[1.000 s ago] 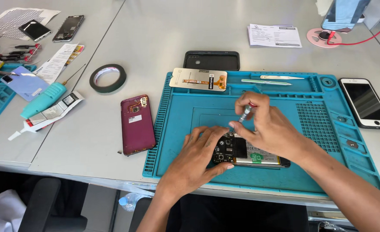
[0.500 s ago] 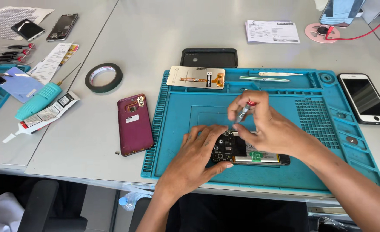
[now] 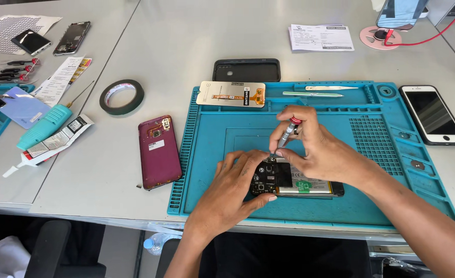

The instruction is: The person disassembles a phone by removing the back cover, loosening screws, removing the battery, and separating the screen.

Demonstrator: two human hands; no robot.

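Two hands at lower centre of frame, on the blue repair mat (image 3: 392, 170). Left hand (image 3: 232, 193) fingers grip the opened phone (image 3: 294, 183) by its left end. Right hand (image 3: 315, 146) pinches a small screwdriver (image 3: 288, 131), tip down at the phone's top edge. Maroon back cover (image 3: 159, 151) lies left of the mat.

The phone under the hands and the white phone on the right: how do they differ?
The opened phone lies on the blue mat, its circuit board and battery bared; the white phone lies off the mat, whole, its dark screen up. The left hand and the right hand touch only the opened phone. Both lie flat.
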